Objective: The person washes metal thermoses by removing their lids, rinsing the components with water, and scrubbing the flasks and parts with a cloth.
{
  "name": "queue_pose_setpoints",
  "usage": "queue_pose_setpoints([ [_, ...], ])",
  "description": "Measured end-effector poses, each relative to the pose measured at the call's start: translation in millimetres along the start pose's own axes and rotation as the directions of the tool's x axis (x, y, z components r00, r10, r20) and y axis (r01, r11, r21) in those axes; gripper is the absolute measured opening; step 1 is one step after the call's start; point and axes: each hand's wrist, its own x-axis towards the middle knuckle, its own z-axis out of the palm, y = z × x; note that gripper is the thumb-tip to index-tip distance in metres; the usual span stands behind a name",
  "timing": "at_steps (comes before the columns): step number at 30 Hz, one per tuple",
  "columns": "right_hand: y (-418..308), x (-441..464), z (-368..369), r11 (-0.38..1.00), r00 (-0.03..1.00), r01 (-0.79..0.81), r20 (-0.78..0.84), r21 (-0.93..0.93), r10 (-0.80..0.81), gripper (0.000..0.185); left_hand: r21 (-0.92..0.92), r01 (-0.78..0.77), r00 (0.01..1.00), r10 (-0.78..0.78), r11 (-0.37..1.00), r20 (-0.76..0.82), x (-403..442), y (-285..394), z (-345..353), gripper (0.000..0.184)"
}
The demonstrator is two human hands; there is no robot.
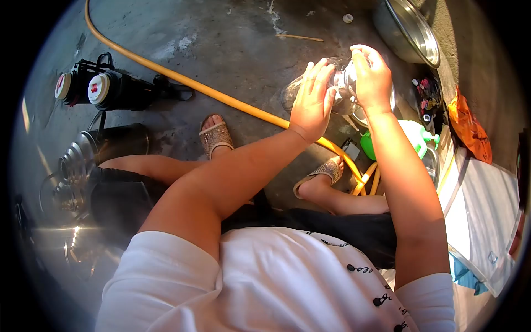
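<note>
A shiny, rounded, see-through or metal vessel is at the upper middle, partly covered by my hands; glare hides its exact kind. My left hand lies along its left side, fingers stretched out and thumb apart. My right hand curls over the bright upper right part of the vessel, fingers bent against it. What lies under both palms is hidden. Close below my right wrist is a green and white plastic container with a spout. An orange-yellow hose runs past my left wrist.
Two dark flasks with white lids lie at the left, with stacked metal pots below them. A metal basin leans at the upper right. An orange bag and a white sack are at the right. My sandalled feet rest on the concrete floor.
</note>
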Motion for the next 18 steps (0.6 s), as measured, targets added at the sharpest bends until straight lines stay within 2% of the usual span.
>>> queue_pose_setpoints([
  [2, -1.2, -1.7, -1.1, 1.0, 1.0, 0.004, 0.016, -0.011, -0.004, 0.021, 0.026, -0.014, 1.0, 0.014, 1.0, 0.003, -16.3, 2.2, 2.1, 0.051],
  [3, -2.9, -2.3, -0.9, 1.0, 1.0, 0.002, 0.017, -0.011, -0.001, 0.021, 0.027, -0.012, 1.0, 0.012, 1.0, 0.005, -12.7, 1.9, -1.1, 0.051],
  [5, -3.7, -3.0, -1.1, 0.999, 1.0, 0.027, 0.012, -0.037, -0.026, 0.022, 0.115, -0.078, 0.995, 0.07, 0.99, 0.073, 0.9, -2.9, -5.4, 0.049],
  [7, -3.9, -3.4, -1.0, 0.998, 0.999, 0.044, 0.011, -0.033, -0.043, 0.021, 0.058, -0.145, 0.989, 0.142, 0.988, 0.041, 25.3, -9.4, -2.7, 0.037],
  [9, -6.3, -3.7, -1.0, 0.999, 1.0, 0.0, 0.014, 0.035, 0.0, 0.02, -0.027, -0.145, 0.982, 0.147, 0.989, 0.119, 51.9, -18.8, 2.6, 0.03],
  [11, -4.8, -2.2, -0.1, 0.999, 1.0, 0.005, 0.008, 0.039, -0.005, 0.019, 0.01, -0.14, 0.961, 0.133, 0.99, 0.243, 77.4, -25.9, 2.8, 0.031],
  [12, -4.4, -2.0, 0.2, 0.999, 1.0, 0.015, -0.001, 0.044, -0.015, 0.019, -0.026, -0.028, 0.928, 0.036, 0.999, 0.372, 93.0, -22.4, -1.8, 0.037],
  [13, -4.5, -2.4, 0.0, 0.999, 1.0, 0.015, 0.001, 0.043, -0.015, 0.019, 0.03, 0.094, 0.839, -0.095, 0.995, 0.536, 110.6, -23.8, 0.6, 0.04],
  [15, -6.2, -2.4, -1.7, 0.998, 0.998, 0.067, 0.017, -0.019, -0.066, 0.019, 0.175, -0.032, 0.667, -0.11, 0.984, 0.737, 141.8, -34.7, 13.5, 0.044],
  [17, -0.5, 0.0, 0.2, 0.995, 0.996, 0.087, -0.003, -0.045, -0.088, 0.019, 0.311, -0.008, 0.544, -0.257, 0.95, 0.799, 159.6, -54.9, 41.9, 0.046],
  [18, 1.0, 1.5, 0.3, 0.993, 0.995, 0.097, -0.023, -0.07, -0.099, 0.019, 0.302, -0.029, 0.546, -0.238, 0.953, 0.803, 160.5, -49.9, 39.2, 0.046],
])
